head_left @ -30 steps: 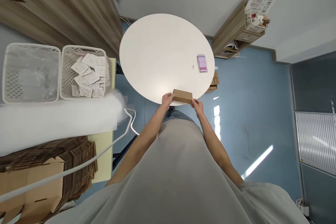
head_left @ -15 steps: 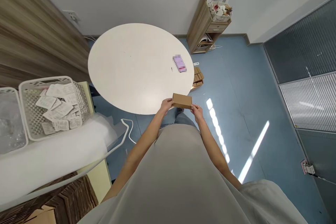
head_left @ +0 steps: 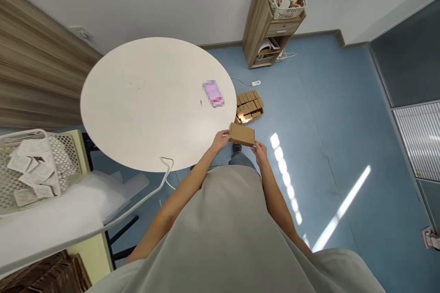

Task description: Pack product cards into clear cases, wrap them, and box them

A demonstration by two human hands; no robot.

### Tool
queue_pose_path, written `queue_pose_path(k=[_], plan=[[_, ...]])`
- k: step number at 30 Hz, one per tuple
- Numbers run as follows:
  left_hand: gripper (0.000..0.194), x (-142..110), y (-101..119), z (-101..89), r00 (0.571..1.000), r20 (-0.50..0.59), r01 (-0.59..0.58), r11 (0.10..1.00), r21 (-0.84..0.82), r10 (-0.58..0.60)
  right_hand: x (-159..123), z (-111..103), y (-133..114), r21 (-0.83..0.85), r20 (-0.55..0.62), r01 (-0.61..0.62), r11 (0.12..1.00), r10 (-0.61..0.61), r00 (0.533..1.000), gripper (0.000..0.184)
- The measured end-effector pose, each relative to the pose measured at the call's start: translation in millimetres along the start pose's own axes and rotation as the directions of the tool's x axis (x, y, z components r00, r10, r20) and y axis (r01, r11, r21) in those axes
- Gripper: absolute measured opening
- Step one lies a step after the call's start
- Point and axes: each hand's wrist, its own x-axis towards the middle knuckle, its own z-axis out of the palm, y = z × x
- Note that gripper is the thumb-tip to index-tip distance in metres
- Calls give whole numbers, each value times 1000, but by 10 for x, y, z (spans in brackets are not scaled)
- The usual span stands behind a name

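A small closed cardboard box (head_left: pixel 242 134) is held level between my two hands, just off the near right edge of the round white table (head_left: pixel 154 100). My left hand (head_left: pixel 220 139) pinches its left end. At the lower right corner, the fingers of my right hand (head_left: pixel 259 151) are closed on the box. On the floor beyond it, to the right of the table, sits an open carton (head_left: pixel 250 106) packed with several similar small brown boxes.
On the table lies a blurred purple item (head_left: pixel 213 93). A wooden cabinet (head_left: pixel 271 23) bearing a white basket (head_left: pixel 288 3) stands by the wall. At left are a basket of paper slips (head_left: pixel 34 169) and a white curved tube (head_left: pixel 137 203). A cable (head_left: pixel 255 83) trails on the floor.
My view has shifted right, so the table and left basket appear farther left. More of the carton on the floor shows. Both hands still hold the box, now slightly tilted.
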Motion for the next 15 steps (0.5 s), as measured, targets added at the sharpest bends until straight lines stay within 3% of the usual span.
queue_pose_path(k=[4, 7, 10, 15], plan=[[34, 269, 165, 570, 998, 49, 40, 998, -49, -38, 491, -526, -166, -34, 10, -42, 999, 43, 999, 40], [33, 412, 267, 857, 995, 50, 90, 994, -63, -87, 774, -823, -296, -44, -1, -65, 997, 65, 998, 36], [33, 499, 350, 967, 994, 61, 95, 994, -61, -91, 950, -952, -412, -24, -7, -69, 997, 69, 998, 36], [34, 560, 389, 957, 995, 40, 88, 996, -24, -87, 1071, -904, -539, -56, -2, -46, 997, 46, 999, 38]])
